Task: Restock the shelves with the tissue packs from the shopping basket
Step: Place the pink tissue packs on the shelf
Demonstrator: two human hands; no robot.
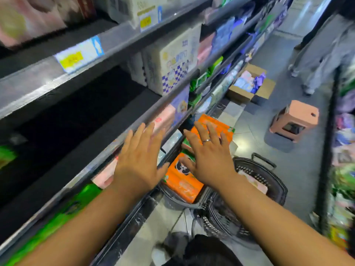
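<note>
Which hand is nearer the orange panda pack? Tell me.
Right. The right hand is spread just above the orange panda pack. The left hand is off to its left, over the shelf edge.

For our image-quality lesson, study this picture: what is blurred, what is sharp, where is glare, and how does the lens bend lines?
Head view: motion blur smears the price labels and green packs at the left; the left hand, right hand and orange tissue packs are sharper; glare whitens the floor beside the basket; the wide lens bows the shelf edges.
</note>
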